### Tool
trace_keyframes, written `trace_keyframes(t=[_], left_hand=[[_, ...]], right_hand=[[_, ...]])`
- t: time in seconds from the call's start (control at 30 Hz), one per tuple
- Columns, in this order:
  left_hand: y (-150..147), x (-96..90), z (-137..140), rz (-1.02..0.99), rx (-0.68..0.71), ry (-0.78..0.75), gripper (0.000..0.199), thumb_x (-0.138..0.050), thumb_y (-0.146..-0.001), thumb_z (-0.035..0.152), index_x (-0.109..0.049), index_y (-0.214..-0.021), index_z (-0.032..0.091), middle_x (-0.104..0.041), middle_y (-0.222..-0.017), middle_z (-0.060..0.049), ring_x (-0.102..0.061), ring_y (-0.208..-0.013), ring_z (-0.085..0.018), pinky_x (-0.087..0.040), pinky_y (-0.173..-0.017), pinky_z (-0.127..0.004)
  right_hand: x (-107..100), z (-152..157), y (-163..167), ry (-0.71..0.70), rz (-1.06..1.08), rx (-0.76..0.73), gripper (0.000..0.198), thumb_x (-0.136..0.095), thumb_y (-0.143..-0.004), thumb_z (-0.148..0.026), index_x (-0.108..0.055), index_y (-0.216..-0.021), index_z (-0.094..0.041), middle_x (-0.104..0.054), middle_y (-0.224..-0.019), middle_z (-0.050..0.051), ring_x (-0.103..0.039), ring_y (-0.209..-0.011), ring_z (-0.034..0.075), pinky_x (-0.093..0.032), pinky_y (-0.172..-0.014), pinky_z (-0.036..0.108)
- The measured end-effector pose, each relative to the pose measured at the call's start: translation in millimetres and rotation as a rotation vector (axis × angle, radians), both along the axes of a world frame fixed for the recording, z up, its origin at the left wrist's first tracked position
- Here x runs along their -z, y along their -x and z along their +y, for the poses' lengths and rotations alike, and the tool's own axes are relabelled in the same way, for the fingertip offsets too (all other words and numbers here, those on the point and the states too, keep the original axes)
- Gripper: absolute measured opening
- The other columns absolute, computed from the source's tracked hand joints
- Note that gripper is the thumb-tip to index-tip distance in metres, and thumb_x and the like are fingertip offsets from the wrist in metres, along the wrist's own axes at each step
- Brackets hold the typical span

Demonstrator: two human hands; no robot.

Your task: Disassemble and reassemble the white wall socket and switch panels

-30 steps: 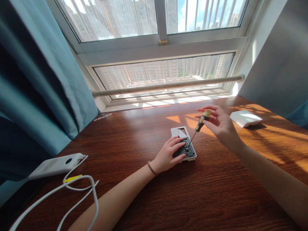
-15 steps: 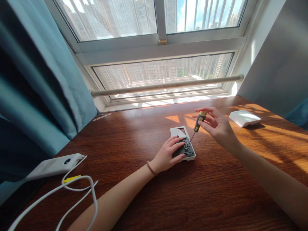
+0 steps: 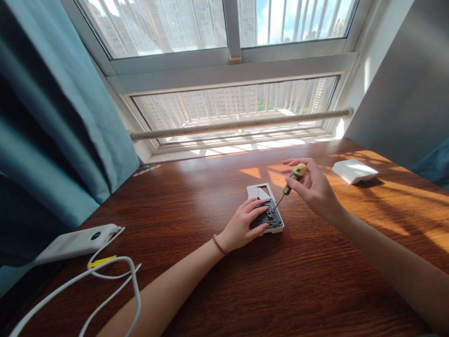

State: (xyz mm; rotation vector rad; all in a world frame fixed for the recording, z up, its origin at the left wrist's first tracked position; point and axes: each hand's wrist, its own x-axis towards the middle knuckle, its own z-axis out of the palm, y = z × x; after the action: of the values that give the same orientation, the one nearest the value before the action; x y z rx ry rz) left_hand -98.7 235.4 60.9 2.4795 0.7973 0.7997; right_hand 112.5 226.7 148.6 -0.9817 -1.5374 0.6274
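Note:
On the wooden table lies a small white-framed device with a dark grey inner panel (image 3: 276, 220); its exact kind I cannot tell. My left hand (image 3: 240, 223) holds it down from the left, fingers spread over the panel and thumb near the front edge. A screwdriver (image 3: 294, 179) with a yellow and dark grey handle is in my right hand (image 3: 315, 187), gripped between thumb and fingers. Its thin shaft slants down to the left, the tip at the middle of the panel. Whether the tip sits in a screw is too small to see.
At the right of the table (image 3: 196, 192) rests a white angular cover (image 3: 355, 170). On the left are a white power bank-like box (image 3: 77, 241) and a looping white cable (image 3: 135, 281) with a yellow tag (image 3: 101, 261). A blue curtain (image 3: 87, 140) hangs beside the window.
The screwdriver's handle has tipped further right and toward me, so it leans more. My right hand has turned slightly with it. My left hand and the device keep their places.

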Motion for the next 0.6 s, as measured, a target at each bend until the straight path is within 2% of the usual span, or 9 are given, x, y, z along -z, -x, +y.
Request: trace_keyframes(t=[0.07,0.13,0.27,0.33,0.4,0.5,0.6], left_hand=[[0,-0.4,0,-0.002,0.0,0.003,0.042,-0.053,-0.083,0.034,-0.048,-0.123,0.023,-0.044,-0.135,-0.008,-0.031,-0.129,-0.025,-0.027,-0.107,-0.047],[0,-0.9,0,-0.006,0.0,0.004,0.042,-0.053,-0.082,0.033,-0.048,-0.123,0.023,-0.044,-0.135,-0.008,-0.031,-0.129,-0.025,-0.028,-0.107,-0.047],[-1,-0.8,0,-0.013,-0.007,0.008,0.042,-0.054,-0.082,0.033,-0.048,-0.123,0.024,-0.044,-0.135,-0.008,-0.031,-0.129,-0.025,-0.028,-0.107,-0.047],[0,-0.4,-1,-0.018,-0.008,0.01,0.042,-0.054,-0.081,0.033,-0.049,-0.122,0.024,-0.045,-0.134,-0.008,-0.032,-0.129,-0.025,-0.027,-0.107,-0.047],[0,-0.9,-1,-0.02,-0.016,0.016,0.042,-0.056,-0.08,0.035,-0.051,-0.12,0.024,-0.046,-0.133,-0.009,-0.033,-0.128,-0.026,-0.026,-0.107,-0.048],[-1,-5.9,2,-0.025,-0.057,0.034,0.043,-0.06,-0.076,0.038,-0.053,-0.116,0.023,-0.051,-0.127,-0.009,-0.031,-0.128,-0.028,-0.025,-0.106,-0.05],[-6,-17.0,13,-0.058,-0.067,0.041,0.032,-0.063,-0.074,0.037,-0.061,-0.102,0.022,-0.057,-0.116,-0.008,-0.037,-0.123,-0.026,-0.028,-0.105,-0.047]], right_hand=[[4,4,-3,-0.017,-0.063,0.128,0.028,-0.067,-0.07,-0.028,-0.053,-0.094,-0.024,-0.056,-0.094,0.003,-0.059,-0.084,0.018,-0.05,-0.08,0.038],[4,6,-5,0.006,-0.058,0.145,0.034,-0.07,-0.067,-0.03,-0.055,-0.097,-0.023,-0.057,-0.086,0.002,-0.059,-0.078,0.018,-0.051,-0.078,0.038],[-3,6,-7,0.081,0.097,-0.07,0.048,-0.066,-0.072,-0.026,-0.044,-0.115,-0.024,-0.061,-0.096,0.005,-0.062,-0.086,0.02,-0.051,-0.082,0.041],[-8,4,-7,0.072,0.148,-0.157,0.044,-0.064,-0.075,-0.025,-0.042,-0.113,-0.025,-0.06,-0.106,0.006,-0.062,-0.093,0.021,-0.049,-0.085,0.042],[-12,3,-9,0.023,0.201,-0.177,0.039,-0.061,-0.077,-0.024,-0.042,-0.111,-0.027,-0.057,-0.112,0.006,-0.061,-0.097,0.021,-0.049,-0.086,0.041],[-15,4,-20,-0.049,0.309,-0.086,0.035,-0.058,-0.078,-0.023,-0.043,-0.11,-0.028,-0.055,-0.115,0.004,-0.06,-0.097,0.019,-0.049,-0.084,0.037],[-1,5,-34,0.017,0.429,0.007,0.029,-0.057,-0.078,-0.026,-0.047,-0.105,-0.025,-0.056,-0.106,0.004,-0.06,-0.084,0.015,-0.052,-0.07,0.029]])
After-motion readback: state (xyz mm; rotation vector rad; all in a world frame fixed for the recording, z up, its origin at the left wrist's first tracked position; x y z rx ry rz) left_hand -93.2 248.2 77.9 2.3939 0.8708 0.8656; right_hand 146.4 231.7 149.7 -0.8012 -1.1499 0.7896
